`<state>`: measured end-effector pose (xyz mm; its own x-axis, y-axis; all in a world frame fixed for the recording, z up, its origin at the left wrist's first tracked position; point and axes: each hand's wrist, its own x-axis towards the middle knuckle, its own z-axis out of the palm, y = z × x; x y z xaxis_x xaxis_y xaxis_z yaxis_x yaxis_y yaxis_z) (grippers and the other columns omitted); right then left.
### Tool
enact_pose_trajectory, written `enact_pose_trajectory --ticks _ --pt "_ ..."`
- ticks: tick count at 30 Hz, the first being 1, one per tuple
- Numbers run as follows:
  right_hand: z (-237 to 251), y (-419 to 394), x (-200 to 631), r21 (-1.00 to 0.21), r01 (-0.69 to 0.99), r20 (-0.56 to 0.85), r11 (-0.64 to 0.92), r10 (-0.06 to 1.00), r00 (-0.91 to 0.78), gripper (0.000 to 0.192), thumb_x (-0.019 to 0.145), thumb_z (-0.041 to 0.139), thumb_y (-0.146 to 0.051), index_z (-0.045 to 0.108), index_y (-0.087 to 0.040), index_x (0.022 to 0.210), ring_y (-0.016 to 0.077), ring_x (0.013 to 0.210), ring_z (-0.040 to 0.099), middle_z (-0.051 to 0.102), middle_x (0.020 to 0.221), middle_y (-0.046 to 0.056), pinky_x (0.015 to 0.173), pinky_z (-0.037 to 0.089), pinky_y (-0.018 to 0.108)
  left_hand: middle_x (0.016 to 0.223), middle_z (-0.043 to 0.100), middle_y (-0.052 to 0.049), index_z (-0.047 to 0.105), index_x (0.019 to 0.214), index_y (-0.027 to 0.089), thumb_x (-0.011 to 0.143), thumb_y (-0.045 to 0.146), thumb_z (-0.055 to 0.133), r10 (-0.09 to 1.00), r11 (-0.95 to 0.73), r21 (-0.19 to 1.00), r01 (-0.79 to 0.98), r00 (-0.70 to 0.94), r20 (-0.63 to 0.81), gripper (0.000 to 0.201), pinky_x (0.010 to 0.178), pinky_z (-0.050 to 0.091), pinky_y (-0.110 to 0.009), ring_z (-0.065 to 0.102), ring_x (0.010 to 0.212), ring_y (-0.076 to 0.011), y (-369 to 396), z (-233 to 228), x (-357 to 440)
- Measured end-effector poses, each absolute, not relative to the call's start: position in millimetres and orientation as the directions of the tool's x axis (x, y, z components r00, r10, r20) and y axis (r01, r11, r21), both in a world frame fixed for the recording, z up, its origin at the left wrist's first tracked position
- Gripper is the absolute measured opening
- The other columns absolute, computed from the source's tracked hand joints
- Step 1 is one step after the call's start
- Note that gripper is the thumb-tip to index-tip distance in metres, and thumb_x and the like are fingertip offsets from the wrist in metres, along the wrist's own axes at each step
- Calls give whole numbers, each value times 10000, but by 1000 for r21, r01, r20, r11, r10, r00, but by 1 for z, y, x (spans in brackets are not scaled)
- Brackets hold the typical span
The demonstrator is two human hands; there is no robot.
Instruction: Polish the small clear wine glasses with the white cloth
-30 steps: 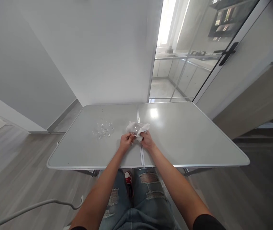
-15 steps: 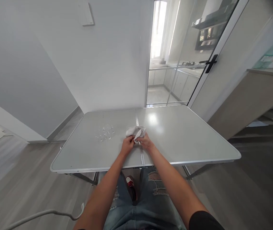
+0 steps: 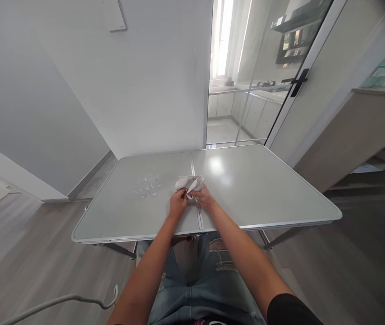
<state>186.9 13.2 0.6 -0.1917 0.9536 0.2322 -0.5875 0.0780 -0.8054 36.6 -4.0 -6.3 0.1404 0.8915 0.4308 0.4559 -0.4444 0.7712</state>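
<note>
Just left of frame centre, over the middle seam of the table (image 3: 253, 189): left hand (image 3: 178, 204) and right hand (image 3: 204, 198) drawn close together, fingertips almost meeting, both pinched shut on a crumpled white cloth (image 3: 190, 183). Cloth bunched directly above the two hands in the picture, touching both, spilling slightly toward the right hand's side; long axis roughly across the frame, left to right. Neither hand clearly nearer — the cloth sits between and just beyond both sets of fingertips. Possibly something small wrapped inside the folds; too small to tell.

Further left, at about the same height in the frame, a scatter of small clear pieces (image 3: 148, 186) — glassy, lying flat on the table, spread in a loose cluster. Apart from the hands, nearer the left hand than the right, with bare table between. Lies left and a little upward in the picture from the left hand's knuckles.

Lower middle of the frame: ripped jeans under the table edge. Lower left: a pale cable (image 3: 60, 301) curling over the wooden floor. Upper right: a glass door with a black handle (image 3: 298, 81).
</note>
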Motion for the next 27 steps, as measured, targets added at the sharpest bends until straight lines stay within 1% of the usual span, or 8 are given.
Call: enact_pose_trajectory --ticks 3,7,10,13,18,20,23,27 --pt "1 14 185 -817 -565 240 113 958 -156 434 533 889 -198 650 -174 894 131 692 625 694 786 -8 671 508 248 769 676 -83 709 933 186 847 181 567 838 -456 624 634 70 541 166 735 388 -306 580 730 -202 -6 -9 41" --pt "3 13 189 -805 -578 247 132 961 -123 459 531 891 -214 636 -186 911 134 691 618 686 792 -13 659 507 247 729 661 -93 694 872 182 834 180 582 843 -466 621 630 102 529 118 696 385 -303 589 712 -211 -10 -5 44" --pt "3 10 194 -778 -619 251 105 956 -153 505 550 868 -244 618 -215 987 147 710 627 685 828 -11 644 517 253 597 576 -34 603 683 182 880 335 578 896 -443 780 441 225 382 250 591 357 -267 513 573 -154 -11 -2 42" --pt "2 6 198 -759 -651 247 30 938 -244 559 551 841 -290 598 -233 1051 151 663 622 682 820 -6 558 499 242 507 470 20 547 658 170 894 561 534 893 -206 973 103 427 144 456 484 294 -234 385 441 -96 -11 1 38" --pt "0 5 203 -762 -647 268 -32 894 -359 670 479 846 -364 573 -226 1075 190 690 656 701 889 33 519 501 258 485 419 42 605 789 137 815 681 589 762 151 983 -103 645 -50 544 436 196 -219 273 397 -60 -10 7 32" --pt "-1 6 202 -767 -641 265 -23 898 -350 650 494 841 -347 571 -224 1072 182 669 650 703 893 35 509 497 256 494 430 35 604 777 138 826 685 573 774 124 988 -91 632 -39 550 441 208 -221 284 401 -61 -10 9 32" --pt "-1 8 200 -776 -630 228 -3 931 -286 592 554 820 -301 571 -234 1086 166 650 634 704 880 20 507 494 250 516 461 19 570 685 155 889 655 496 863 -114 993 33 499 82 545 482 277 -232 364 441 -85 -12 7 36" --pt "0 10 196 -747 -660 229 79 962 -145 595 583 822 -251 561 -263 1118 173 785 658 698 918 -11 658 545 274 592 551 -23 586 667 180 913 452 554 907 -421 790 446 204 368 368 593 325 -258 503 586 -152 -15 0 42"
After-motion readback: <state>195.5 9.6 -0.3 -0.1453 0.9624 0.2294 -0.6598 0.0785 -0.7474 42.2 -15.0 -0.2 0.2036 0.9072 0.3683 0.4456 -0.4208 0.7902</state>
